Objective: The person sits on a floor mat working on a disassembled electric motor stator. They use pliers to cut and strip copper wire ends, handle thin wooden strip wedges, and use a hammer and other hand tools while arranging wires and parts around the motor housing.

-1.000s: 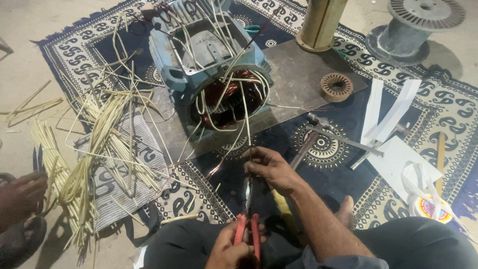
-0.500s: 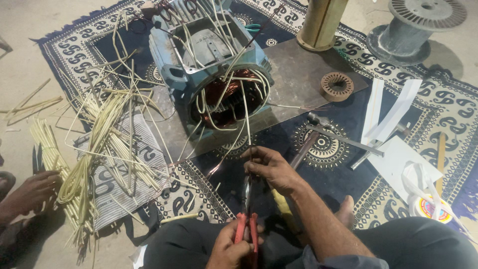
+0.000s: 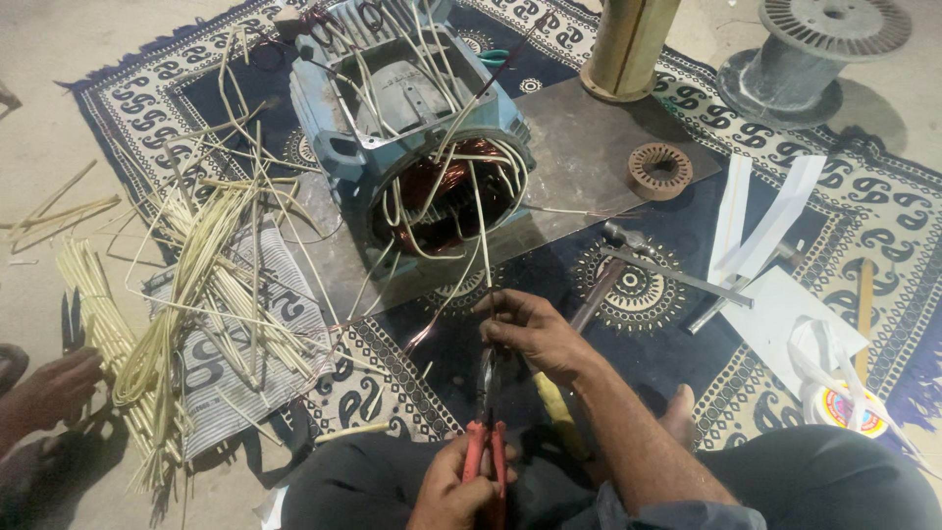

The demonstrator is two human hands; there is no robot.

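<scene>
The left hand (image 3: pixel 453 488) is cut off by the bottom edge, the grey spool (image 3: pixel 812 54) by the top, another person's hand (image 3: pixel 44 393) by the left, and the pliers' (image 3: pixel 488 432) tip is too blurred to tell what it grips.

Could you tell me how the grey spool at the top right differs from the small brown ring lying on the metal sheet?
The grey spool is far larger than the brown ring. The spool stands upright off the rug, with a wide ribbed flange above a narrow core; the ring lies flat on the metal sheet. The spool is grey, the ring rusty brown with toothed slots. Both are round with an open centre.
</scene>
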